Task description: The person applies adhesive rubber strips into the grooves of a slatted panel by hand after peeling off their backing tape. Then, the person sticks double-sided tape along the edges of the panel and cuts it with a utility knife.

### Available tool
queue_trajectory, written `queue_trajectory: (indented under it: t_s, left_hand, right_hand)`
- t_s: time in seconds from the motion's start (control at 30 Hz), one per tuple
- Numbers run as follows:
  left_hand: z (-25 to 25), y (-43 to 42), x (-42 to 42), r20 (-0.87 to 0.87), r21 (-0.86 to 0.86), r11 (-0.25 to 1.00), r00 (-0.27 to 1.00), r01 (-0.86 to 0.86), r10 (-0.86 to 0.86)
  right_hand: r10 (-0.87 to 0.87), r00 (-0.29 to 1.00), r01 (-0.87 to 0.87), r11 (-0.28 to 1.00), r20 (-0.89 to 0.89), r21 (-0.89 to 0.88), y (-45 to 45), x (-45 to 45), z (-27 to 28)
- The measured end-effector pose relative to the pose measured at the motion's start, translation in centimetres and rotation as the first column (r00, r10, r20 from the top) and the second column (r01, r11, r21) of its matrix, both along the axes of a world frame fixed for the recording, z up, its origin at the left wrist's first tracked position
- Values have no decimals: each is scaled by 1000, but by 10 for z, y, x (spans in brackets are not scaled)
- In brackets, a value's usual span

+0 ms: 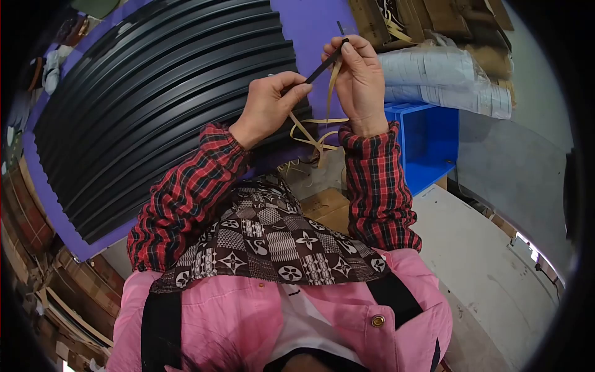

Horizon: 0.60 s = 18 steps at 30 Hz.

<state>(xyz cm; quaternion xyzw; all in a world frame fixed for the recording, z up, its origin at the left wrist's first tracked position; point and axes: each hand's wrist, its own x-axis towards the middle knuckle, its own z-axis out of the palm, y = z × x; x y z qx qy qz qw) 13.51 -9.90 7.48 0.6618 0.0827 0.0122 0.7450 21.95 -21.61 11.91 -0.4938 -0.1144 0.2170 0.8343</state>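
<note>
Black strip (323, 66), beside the ribbed panel (173, 105), is pinched by the left hand (271, 103) over that panel and the right hand (362, 77) past its edge.

The dark strip (323, 67) that you hold looks smooth and rather matt. For the thin tan ribbon (333, 82), paper or cloth cannot be told. The ribbed black pieces (167, 93) seem plastic, with a soft shine along their ridges. Your purple table top (316, 18) is smooth and matt; the blue crate (427, 139) is of glossy plastic. The clear wrap (434, 69) is shiny and wrinkled. Your plaid sleeves (379, 180) are of gathered, matt cloth.
</note>
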Motion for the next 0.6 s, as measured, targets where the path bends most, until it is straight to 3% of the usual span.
queue_trajectory:
  t_s: [0.03,0.07,0.1,0.17,0.2,0.23,0.27,0.3,0.37,0.47,0.53,0.6]
  left_hand:
    - [-3,3,-1,165,127,990,985,-66,45]
    - [-4,4,-1,168,132,989,985,-71,49]
    - [-2,3,0,357,287,949,934,-132,22]
    - [3,1,-3,528,422,877,849,-230,-31]
    - [5,-1,-5,396,195,980,917,-30,-51]
    - [8,-4,-7,268,-77,987,957,139,-114]
    - [9,-4,-11,160,-364,895,963,260,-215]
    - [14,-3,-14,150,-331,926,979,181,-138]
    - [10,12,-14,313,44,997,949,-63,46]
    - [-4,59,-25,408,315,924,910,-219,77]
    - [-23,101,-42,333,467,850,939,-244,86]
    - [-43,145,-64,81,435,870,972,-232,218]
  right_hand:
    - [-116,992,120,990,50,-68,2,-2,0]
    - [-112,992,115,991,52,-63,4,-5,-1]
    - [-81,996,82,997,-34,11,5,-7,-2]
    - [-31,993,41,995,-114,90,8,-11,1]
    - [28,991,-5,985,-130,170,11,-14,5]
    - [87,986,-50,967,-142,249,13,-15,9]
    - [65,994,-37,954,-85,297,12,-15,14]
    - [36,999,-23,939,-31,343,6,-14,22]
    - [-69,995,95,871,-72,481,-20,-6,52]
    - [-242,970,196,749,-14,633,-88,9,88]
    - [-301,952,262,717,-53,646,-156,22,102]
    - [-569,820,482,627,-63,612,-208,26,118]
